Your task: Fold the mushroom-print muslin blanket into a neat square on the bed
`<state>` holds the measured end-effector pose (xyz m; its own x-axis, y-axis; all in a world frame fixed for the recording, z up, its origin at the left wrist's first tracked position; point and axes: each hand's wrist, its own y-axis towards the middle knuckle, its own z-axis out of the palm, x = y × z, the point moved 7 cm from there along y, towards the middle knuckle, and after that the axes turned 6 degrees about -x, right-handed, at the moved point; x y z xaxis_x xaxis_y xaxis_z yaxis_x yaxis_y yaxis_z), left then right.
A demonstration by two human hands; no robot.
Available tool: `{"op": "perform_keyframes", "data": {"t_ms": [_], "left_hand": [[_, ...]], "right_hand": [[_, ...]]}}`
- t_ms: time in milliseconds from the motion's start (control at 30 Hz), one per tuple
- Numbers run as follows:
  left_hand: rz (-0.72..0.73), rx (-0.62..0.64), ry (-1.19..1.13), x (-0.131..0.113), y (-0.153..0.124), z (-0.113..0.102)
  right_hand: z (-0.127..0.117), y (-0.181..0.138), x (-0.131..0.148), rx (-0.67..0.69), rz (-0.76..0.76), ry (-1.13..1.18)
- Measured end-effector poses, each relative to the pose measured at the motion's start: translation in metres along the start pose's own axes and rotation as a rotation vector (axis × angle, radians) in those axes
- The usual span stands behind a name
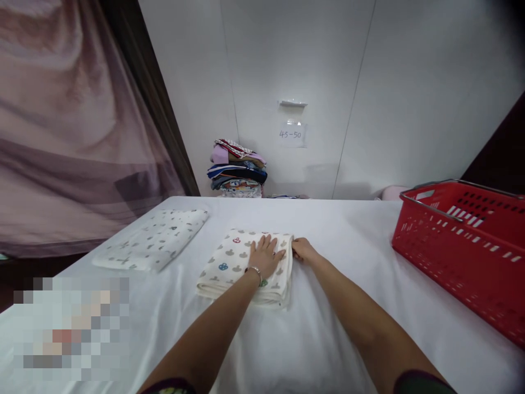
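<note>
A folded cream cloth [233, 262] with a coloured leaf print lies in the middle of the white table [328, 230]. My left hand [266, 256], a bracelet on its wrist, rests flat on the cloth's right half with fingers spread. My right hand [302, 250] is curled at the cloth's right edge, fingers closed on that edge. A second folded cloth [153, 241], white with small grey and dark marks, lies to the left, untouched.
A red plastic basket [463, 246] with a metal handle stands at the table's right side. A stack of folded clothes [238, 167] sits against the white wall behind the table. A pinkish curtain [69, 126] hangs at left. A paper label [292, 134] is on the wall.
</note>
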<state>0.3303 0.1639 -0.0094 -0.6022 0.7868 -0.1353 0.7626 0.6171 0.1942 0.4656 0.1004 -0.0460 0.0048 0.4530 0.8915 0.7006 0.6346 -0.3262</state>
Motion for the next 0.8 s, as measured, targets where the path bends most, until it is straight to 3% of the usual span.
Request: {"op": "perform_keyframes", "data": {"t_ms": [367,500,800], "left_hand": [[-0.028,0.056,-0.066,0.001,0.006,-0.008],[-0.029,0.008,-0.05,0.0,0.015,-0.017],[0.016,0.039,-0.04,0.001,0.01,0.005]], "right_hand": [[0.001,0.002,-0.008,0.053,0.068,-0.069],[0.005,0.006,-0.004,0.049,0.085,-0.083],[-0.003,0.003,0.005,-0.035,-0.053,0.01]]}}
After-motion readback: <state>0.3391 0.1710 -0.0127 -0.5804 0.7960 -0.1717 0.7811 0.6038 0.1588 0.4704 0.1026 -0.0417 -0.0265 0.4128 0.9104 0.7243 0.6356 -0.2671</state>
